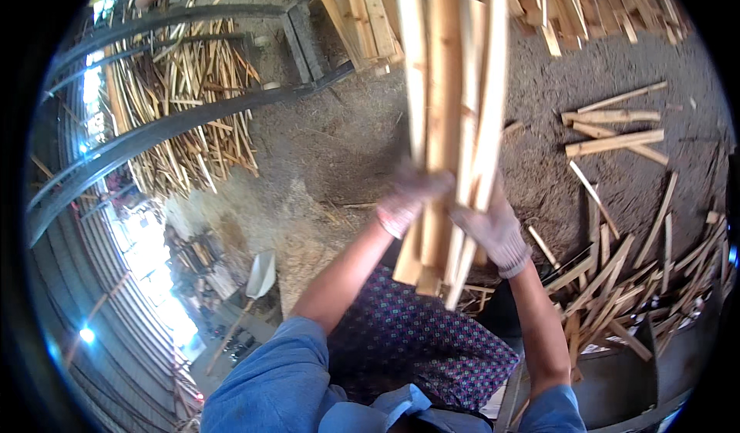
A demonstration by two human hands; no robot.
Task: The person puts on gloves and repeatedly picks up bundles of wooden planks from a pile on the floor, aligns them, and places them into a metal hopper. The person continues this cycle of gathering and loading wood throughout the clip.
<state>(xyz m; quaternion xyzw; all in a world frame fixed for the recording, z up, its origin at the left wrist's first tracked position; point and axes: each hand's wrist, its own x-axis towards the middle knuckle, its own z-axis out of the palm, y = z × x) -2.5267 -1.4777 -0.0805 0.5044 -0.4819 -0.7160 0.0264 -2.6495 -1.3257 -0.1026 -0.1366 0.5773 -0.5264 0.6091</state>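
Note:
Both my hands, in light work gloves, grip a bundle of long wooden strips (443,101) in front of my body. My left hand (408,199) wraps the bundle's left side, slightly blurred. On the right side, a little lower, my right hand (493,232) is closed round the strips, with its thumb across the front. The lower ends stick out below my hands, over my dark patterned apron (416,317). Toward the top of the view the strips fan apart slightly and run out of the picture. Fingers behind the bundle are hidden.
Stacked boards (362,16) lie at the far side, with more planks (601,1) at the far right. A metal rail frame (193,121) crosses the left, before a heap of strips (185,94). Loose offcuts (609,279) pile up at the right. A shovel (260,275) lies at the left.

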